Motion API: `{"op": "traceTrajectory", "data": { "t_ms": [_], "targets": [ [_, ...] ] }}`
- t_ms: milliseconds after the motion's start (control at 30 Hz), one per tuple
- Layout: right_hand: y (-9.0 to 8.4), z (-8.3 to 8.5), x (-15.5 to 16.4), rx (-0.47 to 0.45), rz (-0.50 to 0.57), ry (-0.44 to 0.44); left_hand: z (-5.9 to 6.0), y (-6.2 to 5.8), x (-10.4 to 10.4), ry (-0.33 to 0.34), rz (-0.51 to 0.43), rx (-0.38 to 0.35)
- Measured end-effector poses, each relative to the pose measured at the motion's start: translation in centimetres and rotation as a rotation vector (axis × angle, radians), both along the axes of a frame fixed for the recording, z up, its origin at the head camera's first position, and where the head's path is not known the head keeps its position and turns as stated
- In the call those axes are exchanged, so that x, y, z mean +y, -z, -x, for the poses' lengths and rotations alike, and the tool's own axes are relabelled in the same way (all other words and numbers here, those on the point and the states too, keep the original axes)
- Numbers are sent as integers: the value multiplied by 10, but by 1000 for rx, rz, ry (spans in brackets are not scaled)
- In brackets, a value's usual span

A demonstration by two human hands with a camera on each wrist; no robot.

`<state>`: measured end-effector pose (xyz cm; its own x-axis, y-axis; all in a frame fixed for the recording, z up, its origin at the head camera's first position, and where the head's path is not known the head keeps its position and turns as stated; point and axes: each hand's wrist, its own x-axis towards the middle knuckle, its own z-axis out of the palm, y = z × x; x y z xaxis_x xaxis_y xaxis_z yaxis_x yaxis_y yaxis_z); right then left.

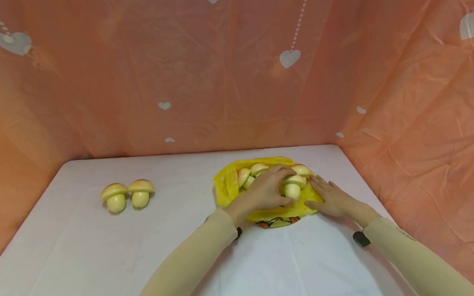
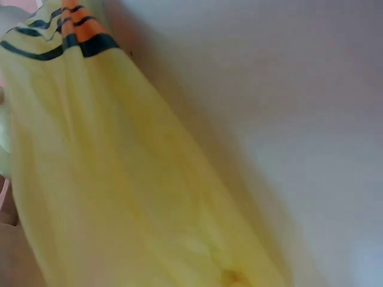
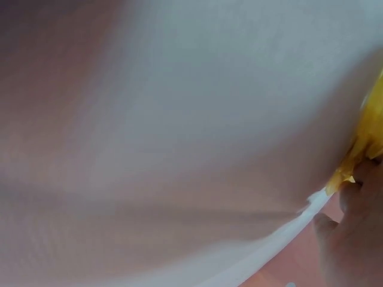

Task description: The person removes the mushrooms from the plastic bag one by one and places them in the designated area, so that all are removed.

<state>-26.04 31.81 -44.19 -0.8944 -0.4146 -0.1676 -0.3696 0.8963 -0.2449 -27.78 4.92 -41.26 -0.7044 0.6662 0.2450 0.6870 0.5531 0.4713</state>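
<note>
The left hand, just right of frame centre, curls its fingers round a toy mushroom standing in the yellow bag. The right hand lies flat, fingers straight, on the bag's right edge, seemingly pinning it down. Two more mushrooms stand at centre left on the table.

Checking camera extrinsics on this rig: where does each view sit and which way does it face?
Head: on the head, facing forward and down at the table; both sleeved arms show, left hand on a mushroom, right hand flat on the yellow bag.
Left wrist: close on the bag and table, blurred; little of the hand shows.
Right wrist: low over the table, bag edge and fingers at right.
Shared: all three see the bag.
</note>
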Motion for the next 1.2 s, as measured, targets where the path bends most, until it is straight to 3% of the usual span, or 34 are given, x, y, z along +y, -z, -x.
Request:
{"op": "traceTrajectory", "data": {
  "t_ms": [667, 1200],
  "targets": [
    [-1, 0, -2, 2, -3, -4, -6, -5, -55, -34, -198, 4],
    [-2, 0, -2, 7, 4, -7, -5, -3, -110, -139, -280, 37]
  ]
}}
